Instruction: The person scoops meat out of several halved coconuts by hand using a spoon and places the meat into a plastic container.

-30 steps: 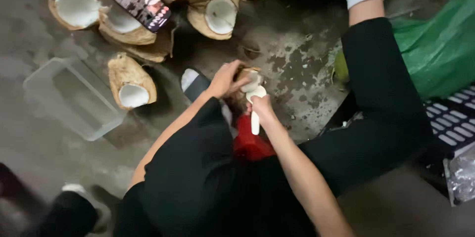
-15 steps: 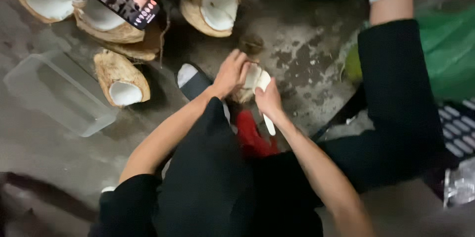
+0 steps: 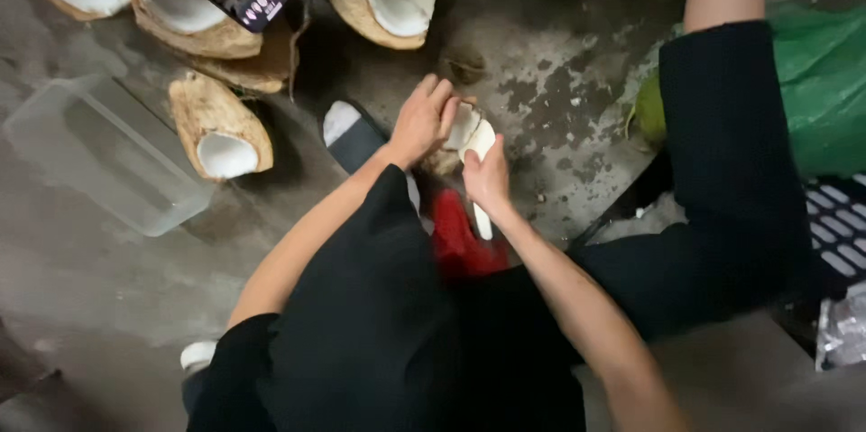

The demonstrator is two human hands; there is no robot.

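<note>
Coconut half (image 3: 456, 139): held low over floor centre, clamped in left hand (image 3: 422, 118). White scoop tool (image 3: 481, 181): gripped in right hand (image 3: 487, 178), tip set against flesh. Step judged: flesh being pried loose; firmer leverage called for. Split coconuts (image 3: 221, 125) near, clear tub (image 3: 108, 152) beside.

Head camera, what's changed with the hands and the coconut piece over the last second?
The left hand has closed further over the small husked coconut piece, and the right hand has pushed the white flat scraper tool up into it. Nothing was let go. The halved brown coconuts and the clear plastic tub stayed put; only the view shifted.
</note>
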